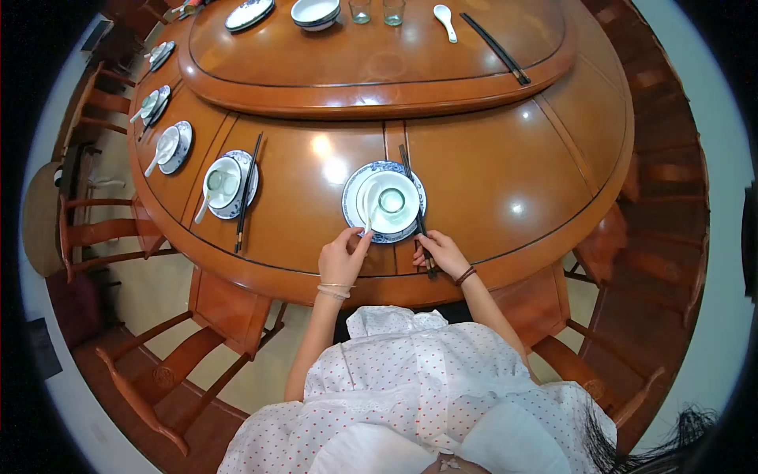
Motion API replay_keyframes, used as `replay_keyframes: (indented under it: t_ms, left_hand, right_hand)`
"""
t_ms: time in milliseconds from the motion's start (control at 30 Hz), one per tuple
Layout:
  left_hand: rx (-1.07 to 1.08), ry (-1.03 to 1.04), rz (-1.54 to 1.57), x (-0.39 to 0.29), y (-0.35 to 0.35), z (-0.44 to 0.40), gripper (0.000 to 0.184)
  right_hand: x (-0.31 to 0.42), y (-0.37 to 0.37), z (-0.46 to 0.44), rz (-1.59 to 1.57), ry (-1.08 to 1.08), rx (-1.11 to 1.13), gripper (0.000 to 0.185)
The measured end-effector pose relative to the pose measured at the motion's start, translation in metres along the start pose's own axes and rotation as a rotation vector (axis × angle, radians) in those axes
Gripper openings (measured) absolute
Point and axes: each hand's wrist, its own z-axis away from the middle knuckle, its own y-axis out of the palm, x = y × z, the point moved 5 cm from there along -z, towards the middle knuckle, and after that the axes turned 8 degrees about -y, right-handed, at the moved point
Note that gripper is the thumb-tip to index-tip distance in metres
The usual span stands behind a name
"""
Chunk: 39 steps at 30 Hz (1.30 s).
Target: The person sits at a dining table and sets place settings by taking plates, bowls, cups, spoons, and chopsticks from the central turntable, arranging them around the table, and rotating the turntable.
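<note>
In front of me a blue-patterned plate (353, 175) carries a white bowl (410, 217) with a small glass (391, 201) in it. A white spoon (372, 204) rests along the bowl's left side, its handle towards me. My left hand (343, 257) is closed, thumb and fingers pinching the end of that handle. A pair of dark chopsticks (405, 160) lies along the plate's right side, partly on the rim. Over their near end is my right hand (444, 254), its fingers closed around them close to the table edge.
To the left, another setting has a plate (248, 193) and chopsticks (250, 186); several more settings follow the rim. The raised turntable (379, 67) holds stacked bowls (315, 13), plates (249, 14), two glasses (393, 11), a spoon (444, 22) and chopsticks (495, 47). Wooden chairs (229, 312) surround the table.
</note>
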Motion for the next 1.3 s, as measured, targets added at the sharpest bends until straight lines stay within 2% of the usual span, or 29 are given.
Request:
replay_keyframes:
  t_ms: [367,433,500,533,600,667,733,767,833,900,933,1033,1300]
  left_hand:
    - [0.007,-0.209,0.357,0.033,-0.024,-0.004,0.030]
    - [-0.039,-0.220,0.400,0.037,-0.035,-0.004,0.029]
    - [-0.073,-0.204,0.424,0.043,-0.042,-0.003,0.028]
    - [-0.090,-0.195,0.447,0.046,-0.045,-0.006,0.028]
    - [-0.116,-0.201,0.483,0.046,-0.051,-0.011,0.026]
    - [-0.162,-0.199,0.569,0.045,-0.055,-0.017,0.022]
    - [-0.205,-0.167,0.583,0.036,-0.064,-0.026,0.021]
    - [-0.234,-0.145,0.600,0.030,-0.069,-0.031,0.021]
    - [-0.243,-0.159,0.629,0.021,-0.074,-0.041,0.021]
    - [-0.325,-0.075,0.604,0.009,-0.080,-0.056,0.020]
    - [-0.331,-0.071,0.608,0.005,-0.082,-0.062,0.020]
    - [-0.328,-0.073,0.583,-0.002,-0.084,-0.081,0.019]
    - [-0.381,-0.064,0.599,0.003,-0.106,-0.116,0.033]
  right_hand:
    - [0.015,-0.008,0.007,0.186,-0.041,-0.070,0.033]
    - [0.052,-0.023,0.012,0.700,-0.232,-0.343,0.034]
    - [0.098,-0.022,0.011,0.867,-0.470,-0.560,0.034]
    - [0.118,-0.019,0.004,0.956,-0.523,-0.538,0.038]
    - [0.159,-0.006,-0.021,1.131,-0.803,-0.478,0.043]
    - [0.194,0.013,-0.059,1.213,-0.885,-0.367,0.045]
    - [0.213,0.025,-0.111,1.301,-0.950,-0.348,0.049]
    - [0.225,0.031,-0.134,1.295,-0.965,-0.344,0.049]
    - [0.239,0.031,-0.169,1.473,-0.777,-0.569,0.057]
    - [0.238,0.006,-0.184,1.406,-0.440,-0.736,0.062]
    - [0.210,-0.021,-0.204,1.455,-0.576,-0.830,0.061]
    - [0.211,-0.022,-0.199,1.528,-0.630,-0.799,0.059]
    - [0.216,-0.051,-0.195,1.598,-0.627,-0.765,0.055]
